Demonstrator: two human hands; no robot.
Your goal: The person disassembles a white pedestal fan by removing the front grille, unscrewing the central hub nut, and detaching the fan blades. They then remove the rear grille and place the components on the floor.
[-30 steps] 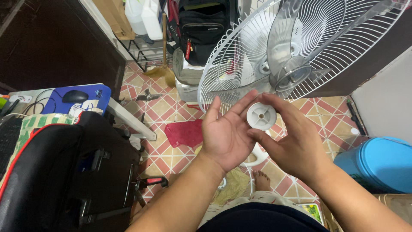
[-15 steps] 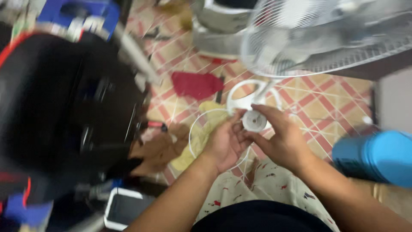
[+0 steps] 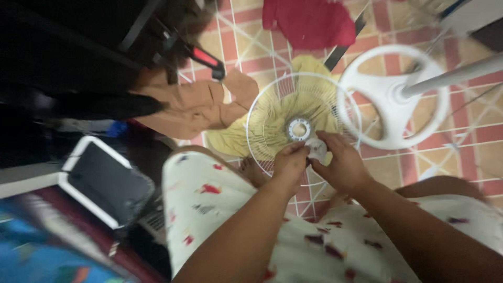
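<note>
Hands [image 3: 314, 165] pinch white cap [image 3: 317, 148] over grille's [image 3: 272, 120] rim.

Small round white plastic cap [image 3: 316, 149], blurred by motion, is being held between the fingertips of both hands, above the person's lap. It is sitting just at 4 o'clock of the hub of a white wire fan guard [image 3: 272, 112], which is lying flat on the tiled floor.

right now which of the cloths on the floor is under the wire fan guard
The yellow cloth: the white wire fan guard lies on it. The red cloth and the brown cloth lie clear of it.
</note>
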